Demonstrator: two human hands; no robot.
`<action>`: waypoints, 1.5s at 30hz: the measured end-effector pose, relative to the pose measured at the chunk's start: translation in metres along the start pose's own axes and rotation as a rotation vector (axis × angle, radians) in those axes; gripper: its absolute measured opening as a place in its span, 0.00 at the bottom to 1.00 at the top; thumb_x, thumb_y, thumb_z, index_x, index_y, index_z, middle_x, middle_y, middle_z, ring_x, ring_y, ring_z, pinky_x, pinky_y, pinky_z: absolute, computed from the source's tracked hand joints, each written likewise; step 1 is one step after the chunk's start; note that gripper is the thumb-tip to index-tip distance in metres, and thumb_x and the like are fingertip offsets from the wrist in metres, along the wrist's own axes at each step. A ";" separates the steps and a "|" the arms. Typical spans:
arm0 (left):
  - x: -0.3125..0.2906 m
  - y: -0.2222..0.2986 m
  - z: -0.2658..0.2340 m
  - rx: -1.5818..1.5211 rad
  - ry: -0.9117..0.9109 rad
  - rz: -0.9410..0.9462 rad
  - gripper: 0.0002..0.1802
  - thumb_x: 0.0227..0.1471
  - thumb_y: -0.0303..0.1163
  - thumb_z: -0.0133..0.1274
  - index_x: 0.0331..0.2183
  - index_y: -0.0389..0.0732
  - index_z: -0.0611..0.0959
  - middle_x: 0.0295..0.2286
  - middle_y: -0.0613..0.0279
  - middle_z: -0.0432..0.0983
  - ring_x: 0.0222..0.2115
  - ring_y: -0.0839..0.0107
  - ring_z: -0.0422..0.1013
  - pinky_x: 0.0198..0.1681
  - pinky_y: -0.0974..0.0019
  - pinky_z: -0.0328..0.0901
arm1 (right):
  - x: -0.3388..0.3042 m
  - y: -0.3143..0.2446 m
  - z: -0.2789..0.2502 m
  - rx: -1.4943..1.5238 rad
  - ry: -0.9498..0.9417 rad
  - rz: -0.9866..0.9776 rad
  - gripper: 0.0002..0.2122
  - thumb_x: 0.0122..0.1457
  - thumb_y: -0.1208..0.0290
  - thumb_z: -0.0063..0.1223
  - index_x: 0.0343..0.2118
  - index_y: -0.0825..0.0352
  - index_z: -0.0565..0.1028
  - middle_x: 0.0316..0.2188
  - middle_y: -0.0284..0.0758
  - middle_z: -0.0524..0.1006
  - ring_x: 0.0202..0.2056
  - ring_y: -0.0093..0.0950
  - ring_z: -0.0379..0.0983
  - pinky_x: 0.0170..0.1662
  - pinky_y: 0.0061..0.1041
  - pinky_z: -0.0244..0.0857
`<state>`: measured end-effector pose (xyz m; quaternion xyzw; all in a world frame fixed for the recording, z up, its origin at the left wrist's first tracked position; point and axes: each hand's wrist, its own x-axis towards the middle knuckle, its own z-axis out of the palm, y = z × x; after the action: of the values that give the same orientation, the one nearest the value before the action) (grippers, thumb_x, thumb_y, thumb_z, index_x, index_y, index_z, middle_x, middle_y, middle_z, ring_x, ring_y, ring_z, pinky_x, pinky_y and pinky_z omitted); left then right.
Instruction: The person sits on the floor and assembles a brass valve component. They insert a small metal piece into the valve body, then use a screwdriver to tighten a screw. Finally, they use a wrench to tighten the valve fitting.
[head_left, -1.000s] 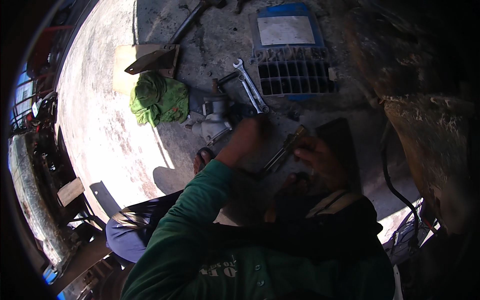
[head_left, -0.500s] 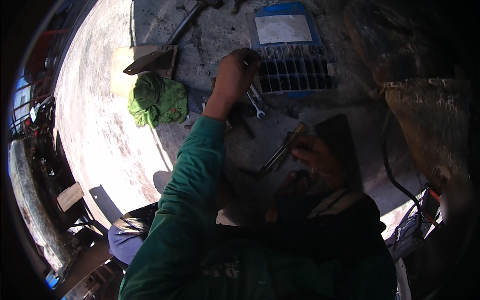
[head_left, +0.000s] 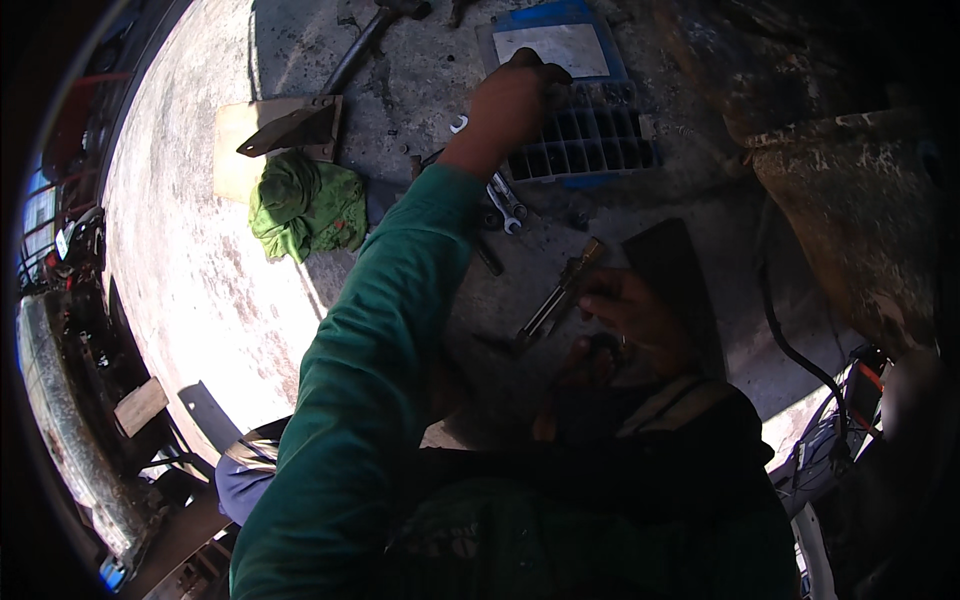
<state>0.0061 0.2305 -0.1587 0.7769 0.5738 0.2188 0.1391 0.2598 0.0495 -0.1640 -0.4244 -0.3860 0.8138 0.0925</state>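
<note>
My left hand (head_left: 510, 112), in a green sleeve, reaches over the upper left of a compartment box (head_left: 585, 172). Its fingers are curled together at the far compartments, and whatever they grip is hidden. My right hand (head_left: 638, 315) is low in the shadow with its fingers bent. A small dark round thing (head_left: 606, 345) seems to be in it, too dark to name. Just left of its fingertips is a slim metal tool (head_left: 560, 290) with a brass-coloured end. Wrenches (head_left: 504, 205) lie by the box's near left corner, and another wrench end (head_left: 459, 124) shows beside my left wrist.
A green cloth (head_left: 310, 205) lies left of my forearm, below a dark blade-like plate (head_left: 290, 130) on a board (head_left: 232, 150). Farther off is a hammer (head_left: 370, 45). A dark flat piece (head_left: 675, 285) and a cable (head_left: 785, 335) are to the right, beside a large rusty form (head_left: 850, 210).
My left hand has moved right and farther away, over the box's upper compartments. A wrench end left of it has come into sight. My right hand has stayed in about the same place.
</note>
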 end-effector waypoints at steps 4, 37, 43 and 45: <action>0.019 0.013 0.007 0.112 -0.116 0.095 0.22 0.50 0.26 0.55 0.47 0.55 0.85 0.45 0.54 0.74 0.44 0.53 0.76 0.48 0.55 0.73 | 0.000 0.002 0.000 0.018 0.000 -0.024 0.06 0.61 0.73 0.57 0.39 0.68 0.78 0.30 0.28 0.77 0.34 0.17 0.72 0.38 0.21 0.67; 0.042 0.007 0.061 0.076 0.004 0.089 0.17 0.50 0.41 0.57 0.39 0.43 0.87 0.45 0.47 0.75 0.41 0.47 0.77 0.46 0.49 0.73 | -0.004 -0.003 0.002 0.013 0.053 -0.019 0.05 0.61 0.72 0.58 0.37 0.67 0.79 0.27 0.25 0.76 0.27 0.13 0.68 0.29 0.17 0.62; 0.042 0.000 0.052 -0.166 0.070 0.066 0.16 0.50 0.38 0.58 0.37 0.38 0.86 0.37 0.48 0.80 0.39 0.51 0.79 0.42 0.52 0.74 | -0.009 0.000 0.001 0.039 0.066 -0.039 0.04 0.61 0.72 0.57 0.36 0.66 0.79 0.25 0.24 0.76 0.24 0.11 0.65 0.27 0.17 0.59; 0.041 -0.014 0.040 -0.458 0.059 0.017 0.14 0.51 0.36 0.58 0.37 0.36 0.84 0.34 0.49 0.82 0.36 0.54 0.80 0.39 0.55 0.74 | -0.011 -0.003 0.002 0.031 0.063 -0.048 0.05 0.61 0.72 0.58 0.36 0.66 0.79 0.25 0.24 0.76 0.25 0.12 0.66 0.27 0.17 0.60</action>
<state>0.0244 0.2750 -0.1930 0.7231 0.5065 0.3672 0.2929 0.2649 0.0455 -0.1545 -0.4389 -0.3804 0.8035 0.1308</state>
